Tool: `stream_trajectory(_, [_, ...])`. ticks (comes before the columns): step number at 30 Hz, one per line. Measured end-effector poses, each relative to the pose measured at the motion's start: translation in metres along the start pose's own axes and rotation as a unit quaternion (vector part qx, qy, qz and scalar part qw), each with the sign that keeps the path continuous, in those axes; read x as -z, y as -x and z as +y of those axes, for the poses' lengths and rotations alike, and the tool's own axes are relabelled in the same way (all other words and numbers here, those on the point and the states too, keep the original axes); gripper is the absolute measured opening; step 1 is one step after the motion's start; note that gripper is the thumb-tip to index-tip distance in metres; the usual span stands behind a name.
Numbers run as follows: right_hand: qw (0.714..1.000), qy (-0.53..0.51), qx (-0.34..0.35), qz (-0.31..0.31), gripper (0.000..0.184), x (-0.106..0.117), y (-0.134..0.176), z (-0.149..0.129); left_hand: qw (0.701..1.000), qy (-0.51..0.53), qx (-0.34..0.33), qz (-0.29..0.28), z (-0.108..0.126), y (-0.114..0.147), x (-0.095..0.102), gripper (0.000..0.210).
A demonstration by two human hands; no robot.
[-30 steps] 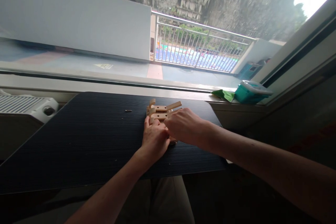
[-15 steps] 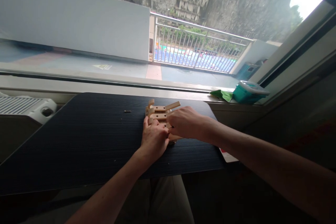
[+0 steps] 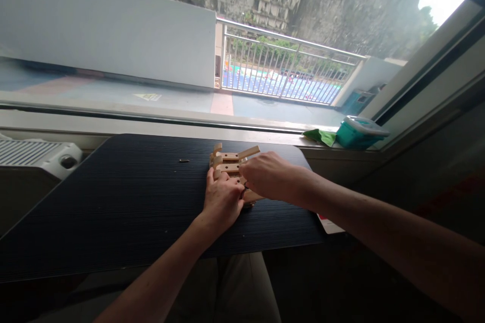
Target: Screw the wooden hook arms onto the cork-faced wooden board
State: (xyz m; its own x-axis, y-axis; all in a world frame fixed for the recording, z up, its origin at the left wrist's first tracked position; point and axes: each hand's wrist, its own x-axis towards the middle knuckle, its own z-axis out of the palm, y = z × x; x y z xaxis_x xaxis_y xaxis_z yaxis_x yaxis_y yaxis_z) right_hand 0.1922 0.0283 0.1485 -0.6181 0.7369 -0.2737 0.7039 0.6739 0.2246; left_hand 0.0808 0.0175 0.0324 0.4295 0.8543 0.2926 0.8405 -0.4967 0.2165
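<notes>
A small wooden assembly (image 3: 229, 167) of pale slats and upright pieces, with dark holes along the slats, rests on the black table (image 3: 125, 202). My left hand (image 3: 223, 199) is closed around its near left part, fingers pressed over the wood. Over its right side, my right hand (image 3: 267, 174) is bent into a closed grip. A small dark bit shows by its fingertips, too little to name. One slat (image 3: 249, 152) slants up beyond the right hand. Left of the assembly, a screw (image 3: 184, 161) lies on the tabletop.
A teal box with a clear lid (image 3: 361, 132) and a green leaf-like piece (image 3: 320, 136) sit on the windowsill at right. A white radiator (image 3: 41, 154) stands left of the table. Something flat and white (image 3: 330, 224) shows at the table's right edge, under my right forearm.
My right hand has turned and lifted very slightly, and the dark bit by its fingertips shows more. My left hand and the wooden assembly stay where they were.
</notes>
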Motion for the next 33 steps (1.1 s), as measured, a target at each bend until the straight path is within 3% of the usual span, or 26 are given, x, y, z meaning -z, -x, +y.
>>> stream_trajectory(4, [1.000, 0.010, -0.002, 0.011, 0.015, -0.007, -0.001, -0.001, 1.000, -0.010, 0.003, -0.002, 0.001, 0.000, 0.001, 0.013])
stream_trajectory(13, [1.000, -0.011, -0.005, -0.013, 0.014, 0.004, 0.003, 0.004, 1.000, 0.006, 0.000, 0.002, 0.001, 0.000, 0.001, 0.007])
stream_trajectory(22, [1.000, 0.019, -0.006, -0.025, 0.017, -0.004, -0.004, 0.003, 1.000, 0.007, 0.001, 0.003, 0.000, 0.000, 0.000, 0.012])
stream_trajectory(25, [0.999, 0.008, -0.026, -0.030, 0.016, 0.001, -0.002, 0.003, 1.000, 0.010, 0.002, -0.004, -0.001, 0.000, -0.001, 0.013])
stream_trajectory(33, [0.998, -0.016, 0.009, -0.061, 0.011, 0.013, 0.001, 0.002, 1.000, 0.020, -0.007, 0.007, -0.001, 0.001, -0.002, 0.014])
